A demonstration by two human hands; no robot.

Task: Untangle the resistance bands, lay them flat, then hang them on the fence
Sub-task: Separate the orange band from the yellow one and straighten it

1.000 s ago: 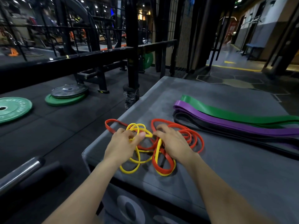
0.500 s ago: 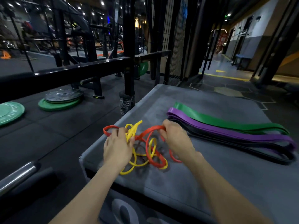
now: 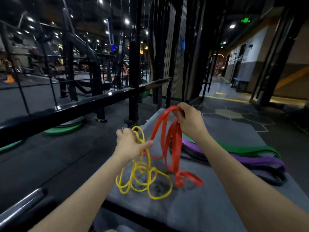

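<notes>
Red band (image 3: 173,141) — steeply upright, lifted

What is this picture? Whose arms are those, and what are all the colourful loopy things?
The camera sits on a person's head and looks forward and down, so you see that person's own two arms. There is no robot here. The place looks like a gym. The person stands at a grey padded box. The loopy things are stretchy resistance bands for exercise. The left hand grips the thin yellow band, whose loops lie in a messy heap on the box. The right hand holds up the red band, whose lower end touches the box. Beside them, to the right, a green band, a purple band and a black band lie flat. The person is untangling the yellow and red ones.
</notes>
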